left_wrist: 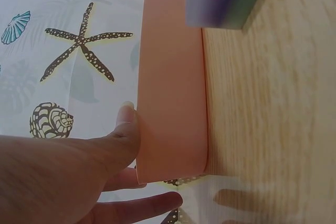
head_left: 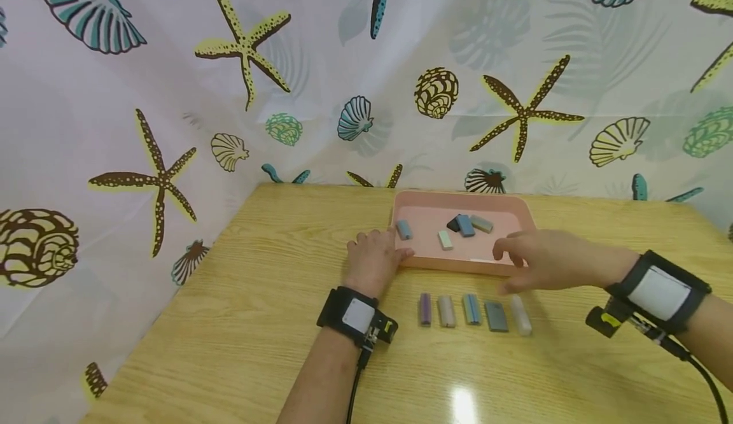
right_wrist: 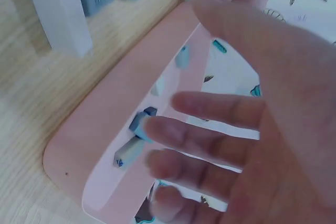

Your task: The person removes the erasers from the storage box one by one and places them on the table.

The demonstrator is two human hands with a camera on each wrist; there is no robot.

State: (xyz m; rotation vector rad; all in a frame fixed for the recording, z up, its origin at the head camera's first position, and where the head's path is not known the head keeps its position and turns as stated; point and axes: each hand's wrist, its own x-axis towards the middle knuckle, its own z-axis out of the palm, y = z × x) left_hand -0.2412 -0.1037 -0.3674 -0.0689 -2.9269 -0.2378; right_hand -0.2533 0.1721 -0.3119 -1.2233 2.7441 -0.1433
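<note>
A pink tray point(head_left: 441, 262) stands on the table with several small eraser-like blocks inside, among them a blue block point(head_left: 464, 225) and a pale green block point(head_left: 445, 240). At its left front corner my left hand point(head_left: 369, 260) holds the tray, thumb at the front rim and fingers round the side. Over the right front corner hovers my right hand point(head_left: 541, 258), fingers spread and slightly bent, holding nothing. Just below it lies a white block point(head_left: 521, 316), the right end of a row with a grey block point(head_left: 495, 316), blue-striped block point(head_left: 472, 309), beige block point(head_left: 446, 311) and purple block point(head_left: 425, 310).
The wooden table point(head_left: 252, 296) extends to both sides of the tray. Behind it and on the left hangs a white cloth point(head_left: 343, 67) printed with shells and starfish. Each wrist wears a strapped camera point(head_left: 607, 319) with a cable.
</note>
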